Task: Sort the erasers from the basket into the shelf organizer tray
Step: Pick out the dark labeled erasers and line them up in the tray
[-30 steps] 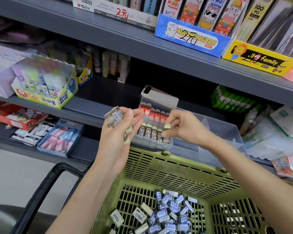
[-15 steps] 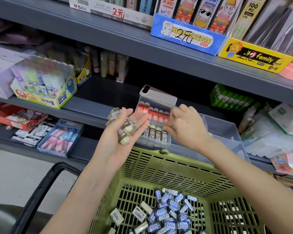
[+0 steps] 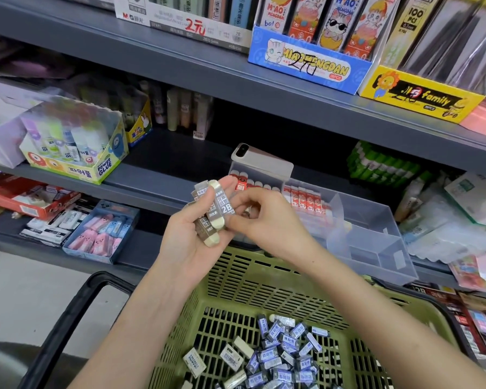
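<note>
Left hand (image 3: 188, 248) cups brown erasers (image 3: 208, 223); right hand (image 3: 264, 220) pinches one.

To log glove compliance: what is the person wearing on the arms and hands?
Nothing visible. The left hand and right hand are bare: no gloves, rings or watch. The left forearm and right forearm are uncovered to the frame edge; no sleeves show.

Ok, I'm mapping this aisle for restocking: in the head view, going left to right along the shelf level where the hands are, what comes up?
Red box → blue box of pink erasers → left hand holding brown erasers → right hand pinching one → clear tray.
</note>
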The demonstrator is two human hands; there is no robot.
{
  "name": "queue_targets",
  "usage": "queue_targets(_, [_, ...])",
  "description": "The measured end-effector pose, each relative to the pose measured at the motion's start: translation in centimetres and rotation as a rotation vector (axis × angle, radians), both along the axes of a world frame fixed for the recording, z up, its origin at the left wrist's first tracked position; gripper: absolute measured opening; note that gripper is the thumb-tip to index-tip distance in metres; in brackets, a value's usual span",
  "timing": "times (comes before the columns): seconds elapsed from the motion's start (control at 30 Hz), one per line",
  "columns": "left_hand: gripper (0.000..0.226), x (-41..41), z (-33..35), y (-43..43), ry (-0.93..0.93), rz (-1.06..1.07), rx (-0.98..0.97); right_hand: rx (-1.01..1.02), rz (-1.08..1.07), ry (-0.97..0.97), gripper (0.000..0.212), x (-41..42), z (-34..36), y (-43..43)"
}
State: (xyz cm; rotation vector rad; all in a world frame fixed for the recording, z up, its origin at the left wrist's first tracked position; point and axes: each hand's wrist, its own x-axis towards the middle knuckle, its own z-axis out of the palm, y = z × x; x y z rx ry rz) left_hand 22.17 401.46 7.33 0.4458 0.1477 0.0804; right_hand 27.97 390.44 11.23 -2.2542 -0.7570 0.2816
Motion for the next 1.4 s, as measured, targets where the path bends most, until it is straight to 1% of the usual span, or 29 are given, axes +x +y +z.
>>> queue_targets(0.13, [0.044,0.1,0.1,0.1,-0.02,-0.015,0.075,0.123,-0.01,0.128,0.027,0.3,0.2,0.5])
queue_targets(0.2, [0.043,0.1,0.0,0.2,-0.03,-0.028,0.079,0.13,0.007,0.203,0.034,0.7,0.4,0.3])
queue_targets(0.23, [0.041,0.1,-0.1,0.2,-0.03,-0.028,0.088,0.127,0.016,0.247,0.031,1.0,0.5,0.1])
queue_targets(0.3, [0.037,0.3,-0.3,0.4,0.0,0.02,0.102,0.18,-0.014,0.368,0.019,1.8,0.6,-0.3])
queue_targets(0.37, [0.029,0.5,-0.6,1.0,0.098,0.156,0.102,0.267,-0.116,0.487,0.008,2.6,0.3,-0.7])
queue_targets(0.4, [0.025,0.5,-0.8,1.3,0.14,0.231,0.103,0.276,-0.169,0.531,0.003,3.1,0.1,-0.7])
queue_targets(0.47, [0.018,0.4,-1.1,2.0,0.18,0.335,0.11,0.238,-0.245,0.616,0.005,3.6,-0.4,-0.5])
queue_targets(0.57, [0.017,0.2,-1.1,2.0,0.268,0.382,0.135,0.193,-0.285,0.715,0.008,3.7,-1.2,0.7])
queue_targets(0.67, [0.017,0.1,-0.9,1.8,0.318,0.375,0.159,0.121,-0.303,0.695,0.006,3.9,-1.4,2.3])
queue_targets(0.8, [0.016,0.0,-0.6,1.6,0.314,0.378,0.189,-0.018,-0.286,0.617,0.011,4.1,-1.2,3.4])
queue_targets(0.87, [0.018,0.0,-0.5,1.6,0.308,0.366,0.215,-0.144,-0.262,0.5,0.014,4.2,-1.1,3.4])
queue_targets(0.93, [0.021,-0.1,-0.4,1.6,0.289,0.347,0.229,-0.267,-0.202,0.345,0.027,4.1,-1.0,3.1])
queue_targets(0.97, [0.021,-0.1,-0.4,1.5,0.282,0.342,0.237,-0.285,-0.171,0.27,0.033,4.0,-1.1,2.9])
queue_targets(1.0, [0.02,-0.1,-0.4,1.5,0.275,0.339,0.249,-0.258,-0.156,0.196,0.036,3.8,-1.1,2.6])
queue_targets(1.07, [0.016,-0.2,-0.3,1.5,0.261,0.322,0.28,-0.074,-0.137,0.101,0.031,3.0,-0.7,2.1])
queue_targets(1.13, [0.014,-0.3,-0.3,1.5,0.231,0.275,0.33,0.123,-0.042,0.133,0.016,2.3,-0.1,2.0])
queue_targets(1.17, [0.017,-0.3,-0.3,1.5,0.206,0.24,0.358,0.171,0.032,0.162,0.016,1.9,0.2,1.9])
queue_targets(1.23, [0.025,-0.4,-0.3,1.4,0.166,0.187,0.406,0.208,0.139,0.182,0.018,1.5,0.5,1.6])
queue_targets(1.33, [0.028,-0.3,-0.2,1.2,0.139,0.171,0.437,0.233,0.121,0.181,0.007,1.7,1.0,0.9])
queue_targets(1.4, [0.033,-0.3,-0.2,1.1,0.147,0.181,0.387,0.267,0.096,0.267,0.004,2.0,1.4,0.1])
